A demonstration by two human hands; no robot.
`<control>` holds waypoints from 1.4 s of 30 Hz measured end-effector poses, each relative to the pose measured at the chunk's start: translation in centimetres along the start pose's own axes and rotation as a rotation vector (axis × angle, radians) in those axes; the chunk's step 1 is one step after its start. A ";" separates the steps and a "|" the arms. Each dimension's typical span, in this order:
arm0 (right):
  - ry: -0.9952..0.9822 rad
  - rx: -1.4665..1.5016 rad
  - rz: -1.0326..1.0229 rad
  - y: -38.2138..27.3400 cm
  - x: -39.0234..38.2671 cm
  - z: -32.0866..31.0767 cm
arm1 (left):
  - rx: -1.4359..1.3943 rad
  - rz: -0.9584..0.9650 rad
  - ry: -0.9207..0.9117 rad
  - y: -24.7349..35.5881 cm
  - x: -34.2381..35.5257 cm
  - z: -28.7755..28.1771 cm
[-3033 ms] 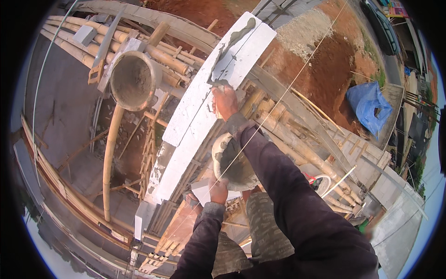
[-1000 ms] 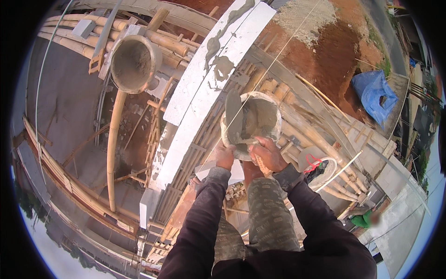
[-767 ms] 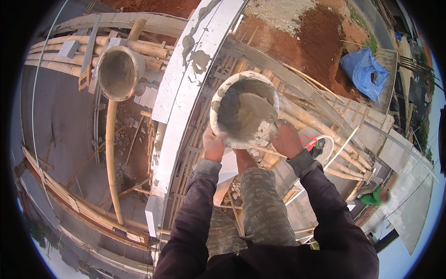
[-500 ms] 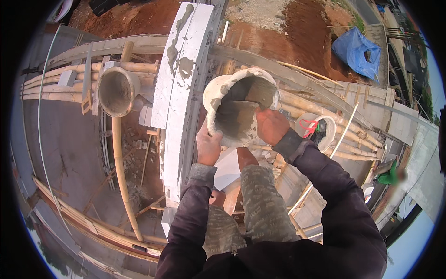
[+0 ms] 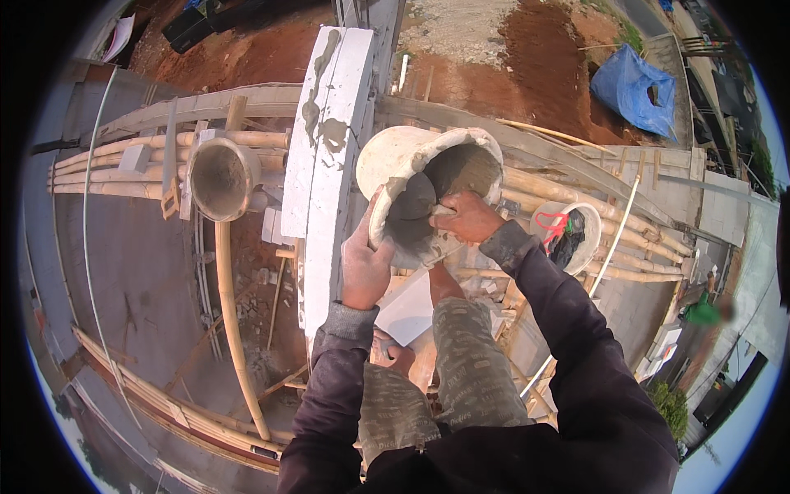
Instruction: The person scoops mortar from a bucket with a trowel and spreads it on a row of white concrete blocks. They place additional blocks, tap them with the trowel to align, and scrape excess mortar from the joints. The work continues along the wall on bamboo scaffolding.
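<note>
A pale, mortar-crusted bucket is tilted beside the white block wall, its mouth facing me. My left hand grips its rim at the near left. Inside the mouth, my right hand is closed around the handle of what looks like a trowel, most of the handle being hidden by the fingers. The rounded grey blade lies against the bucket's inner left side. Wet grey mortar coats the inside. A streak and a patch of mortar sit on top of the wall.
Another mortar-stained bucket stands left of the wall, near a handsaw. To the right is a white bucket holding dark and red items. Bamboo poles frame the scaffold. A white block lies by my legs.
The trowel blade has turned and shifted deeper toward the bucket's left side. My right hand has moved left within the mouth. The bucket is tipped more to its side, and the whole view has shifted slightly.
</note>
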State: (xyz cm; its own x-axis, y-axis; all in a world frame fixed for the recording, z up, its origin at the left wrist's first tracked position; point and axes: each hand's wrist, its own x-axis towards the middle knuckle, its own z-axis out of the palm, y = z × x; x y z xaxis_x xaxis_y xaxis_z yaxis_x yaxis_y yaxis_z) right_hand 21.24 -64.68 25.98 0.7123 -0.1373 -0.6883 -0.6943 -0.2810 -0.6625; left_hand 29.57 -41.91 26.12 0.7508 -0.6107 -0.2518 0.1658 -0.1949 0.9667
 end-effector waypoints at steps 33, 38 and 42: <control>0.280 0.958 -0.106 -7.5 38.6 -0.2 | -0.340 -0.719 0.411 -19.1 1.2 4.4; 0.319 0.887 -0.030 -5.3 35.4 6.2 | -0.347 -0.611 0.454 -18.8 -1.3 3.4; 0.273 0.874 -0.015 -3.9 30.4 10.6 | -0.278 -0.678 0.441 -19.3 -3.9 2.6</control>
State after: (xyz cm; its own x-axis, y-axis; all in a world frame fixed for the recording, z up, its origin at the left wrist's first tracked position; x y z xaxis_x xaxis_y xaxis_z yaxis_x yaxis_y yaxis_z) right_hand 44.49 -57.68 4.53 0.6440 -0.3905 -0.6579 -0.4359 0.5194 -0.7350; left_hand 21.78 -37.73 8.32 0.6030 -0.0644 -0.7951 0.7768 -0.1798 0.6036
